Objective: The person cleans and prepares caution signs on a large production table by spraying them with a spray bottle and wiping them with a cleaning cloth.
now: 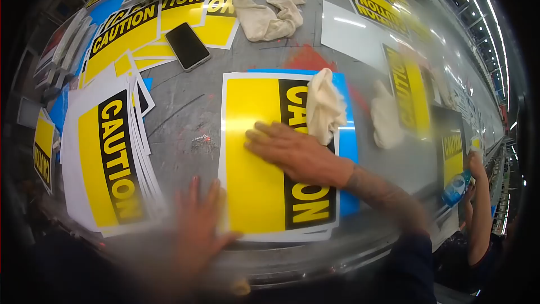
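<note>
Grey metal tabletop (185, 107): scuffed, with red paint marks, running away to the upper right. It carries all items below.

Stack of caution signs (107, 157), left of centre: yellow and black faces on white sheets, fanned at the edges, lettering running lengthwise. Further loose caution signs (121, 34) lie overlapping along the upper left.

Central caution sign (259, 157): topmost of a small pile lying squarely in front of the person, near the tabletop's near edge. A blue sheet (347, 135) shows beneath it on the right side.

Right hand (292, 149): laid flat on the central caution sign, palm down, fingers extended towards the left. The grip is open and holds nothing; it presses on the sheet only.

Left hand (197, 225): blurred, fingers spread, grip open, at the near edge of the tabletop just left of the central caution sign's lower corner. Whether it touches the sign cannot be determined.

Cream cloth (323, 107): bunched, resting on the upper right part of the central caution sign, just beyond the right hand. Contact with the fingers cannot be confirmed.

Second cloth (385, 115): on the tabletop to the right, apart from the pile. Crumpled rags (270, 14) lie further back.

Black smartphone (187, 45): face up, partly over the loose caution signs.

Another person's arm (478, 208) at far right holds a blue bottle (455, 188).
</note>
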Demonstrator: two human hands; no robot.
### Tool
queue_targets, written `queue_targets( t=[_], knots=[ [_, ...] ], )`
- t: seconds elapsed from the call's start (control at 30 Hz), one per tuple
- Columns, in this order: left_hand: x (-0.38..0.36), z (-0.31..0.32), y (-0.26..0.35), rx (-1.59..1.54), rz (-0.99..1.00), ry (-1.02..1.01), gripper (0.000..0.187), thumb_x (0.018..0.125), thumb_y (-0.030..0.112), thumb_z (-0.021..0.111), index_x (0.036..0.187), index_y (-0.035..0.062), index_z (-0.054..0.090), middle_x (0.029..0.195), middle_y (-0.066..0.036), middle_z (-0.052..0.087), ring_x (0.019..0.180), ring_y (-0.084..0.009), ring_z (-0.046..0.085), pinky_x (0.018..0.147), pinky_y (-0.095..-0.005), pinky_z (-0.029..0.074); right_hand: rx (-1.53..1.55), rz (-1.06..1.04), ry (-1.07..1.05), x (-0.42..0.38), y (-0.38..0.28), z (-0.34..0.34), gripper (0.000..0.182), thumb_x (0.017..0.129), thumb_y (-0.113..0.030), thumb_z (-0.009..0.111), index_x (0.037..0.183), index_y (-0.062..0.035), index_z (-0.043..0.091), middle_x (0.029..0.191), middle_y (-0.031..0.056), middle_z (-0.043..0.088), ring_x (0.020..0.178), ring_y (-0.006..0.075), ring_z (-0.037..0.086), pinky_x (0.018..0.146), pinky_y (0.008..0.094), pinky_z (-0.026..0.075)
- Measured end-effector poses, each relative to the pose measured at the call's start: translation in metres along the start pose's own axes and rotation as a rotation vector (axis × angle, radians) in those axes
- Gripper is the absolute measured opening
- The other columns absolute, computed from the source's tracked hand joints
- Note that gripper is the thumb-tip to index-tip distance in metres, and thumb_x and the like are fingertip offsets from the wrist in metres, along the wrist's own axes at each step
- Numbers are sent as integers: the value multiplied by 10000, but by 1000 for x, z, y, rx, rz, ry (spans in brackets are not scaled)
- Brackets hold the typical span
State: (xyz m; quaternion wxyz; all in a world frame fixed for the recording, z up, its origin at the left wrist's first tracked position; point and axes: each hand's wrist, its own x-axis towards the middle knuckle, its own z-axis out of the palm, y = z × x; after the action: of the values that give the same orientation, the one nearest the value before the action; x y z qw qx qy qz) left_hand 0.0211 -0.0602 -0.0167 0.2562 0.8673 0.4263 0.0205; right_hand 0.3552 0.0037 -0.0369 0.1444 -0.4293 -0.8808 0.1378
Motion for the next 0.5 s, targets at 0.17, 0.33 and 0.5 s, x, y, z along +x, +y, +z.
queue_targets(
  t=[0.17, 0.33, 0.5],
  knots=[
    [0, 5, -6, -11, -6, 17, 1077, 807, 648, 852, 1612, 6, 534, 1779, -148, 395, 1690, -466, 169, 1299, -771, 44, 308, 140, 225, -20, -12, -49, 500, 1037, -98, 714, 1527, -84, 618, 1492, 159, 700, 1325, 306, 720, 1091, 414, 590],
    [2, 4, -5, -15, -12, 0, 1077, 808, 665, 841, 1608, 8, 542, 1779, -150, 393, 1690, -465, 165, 1306, -762, 40, 2, 511, 747, -19, 37, -74, 450, 972, -140, 804, 1402, -65, 699, 1233, 173, 773, 1094, 315, 765, 833, 388, 617],
    [0, 3, -3, 12, -2, 32, 1068, 810, 648, 848, 1607, 6, 543, 1781, -148, 391, 1692, -467, 153, 1312, -753, 56, -264, 495, 677, -26, 158, -51, 355, 1021, -256, 748, 1306, -45, 732, 1200, 225, 765, 1101, 406, 740, 944, 500, 575]
  ],
)
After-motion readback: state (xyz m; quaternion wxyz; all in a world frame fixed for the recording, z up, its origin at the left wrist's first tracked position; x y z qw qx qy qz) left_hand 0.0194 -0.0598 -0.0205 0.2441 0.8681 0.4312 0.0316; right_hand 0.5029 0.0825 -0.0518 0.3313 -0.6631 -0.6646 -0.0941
